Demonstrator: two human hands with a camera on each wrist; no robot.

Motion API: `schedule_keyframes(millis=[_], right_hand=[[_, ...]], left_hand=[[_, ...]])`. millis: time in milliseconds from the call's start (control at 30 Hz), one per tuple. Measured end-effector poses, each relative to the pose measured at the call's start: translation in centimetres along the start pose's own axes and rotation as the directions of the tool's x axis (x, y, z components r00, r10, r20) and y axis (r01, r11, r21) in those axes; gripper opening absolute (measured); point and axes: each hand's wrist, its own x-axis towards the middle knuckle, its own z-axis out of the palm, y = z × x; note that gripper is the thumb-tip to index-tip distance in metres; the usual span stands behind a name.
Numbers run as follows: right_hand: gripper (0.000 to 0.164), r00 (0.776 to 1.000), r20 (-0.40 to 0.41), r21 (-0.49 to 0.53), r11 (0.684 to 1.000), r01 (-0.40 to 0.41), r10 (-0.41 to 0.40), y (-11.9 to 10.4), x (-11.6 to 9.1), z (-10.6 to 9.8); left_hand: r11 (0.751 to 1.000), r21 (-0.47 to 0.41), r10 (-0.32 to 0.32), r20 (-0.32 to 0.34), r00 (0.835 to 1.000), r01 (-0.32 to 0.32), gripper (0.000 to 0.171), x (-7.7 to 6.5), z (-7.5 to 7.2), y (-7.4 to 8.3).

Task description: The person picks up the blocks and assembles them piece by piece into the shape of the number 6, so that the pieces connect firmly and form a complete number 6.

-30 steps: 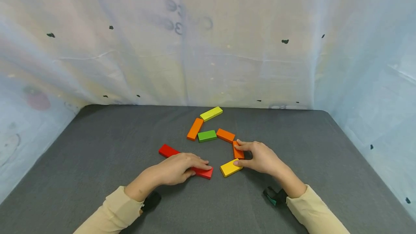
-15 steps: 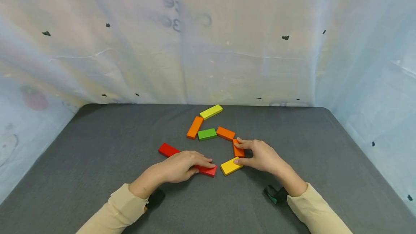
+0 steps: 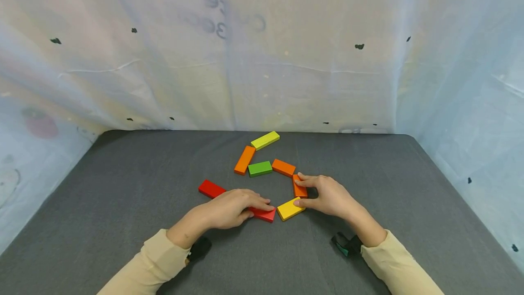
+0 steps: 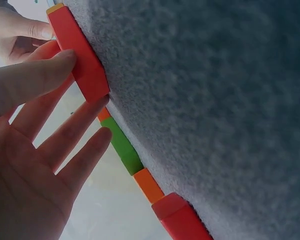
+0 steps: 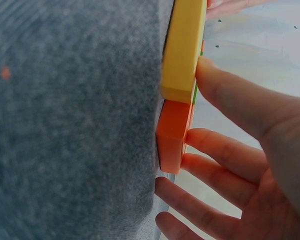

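Note:
My left hand point(image 3: 232, 208) holds a flat red block point(image 3: 265, 215) between thumb and fingers, as the left wrist view shows. The block lies on the grey surface, its right end by a yellow block point(image 3: 288, 210). My right hand point(image 3: 329, 197) rests its thumb on the yellow block and its index and middle fingertips on an orange block point(image 3: 300, 188). In the right wrist view, that orange block point(image 5: 172, 132) meets the yellow block's end, and the two lower fingers stay off the blocks. A second red block point(image 3: 211, 188) lies beyond the left hand, partly hidden by it.
Behind the hands, another orange block point(image 3: 283, 167) and a green block point(image 3: 259, 169) continue the curved row. A longer orange block point(image 3: 244, 160) and a lime-yellow block point(image 3: 265, 140) lie farther back. Pale plastic sheeting point(image 3: 262, 81) borders the grey table point(image 3: 123, 195).
My left hand has slid the near red block rightward, narrowing the gap to the yellow block until they are close or touching. My right hand has kept its place on the yellow and orange blocks.

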Motion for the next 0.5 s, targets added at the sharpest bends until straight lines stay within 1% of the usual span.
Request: schedule_keyframes(millis=[300, 500], right_hand=[[0.061, 1.000, -0.007, -0.002, 1.000, -0.002, 0.002, 0.07, -0.01, 0.08], [0.062, 1.000, -0.009, -0.003, 1.000, 0.006, -0.006, 0.08, -0.03, 0.08]], left_hand=[[1.000, -0.014, -0.013, 0.007, 1.000, 0.013, 0.048, 0.20, 0.12, 0.24], [0.997, -0.027, -0.067, 0.029, 0.997, 0.068, 0.043, -0.26, 0.00, 0.02]])
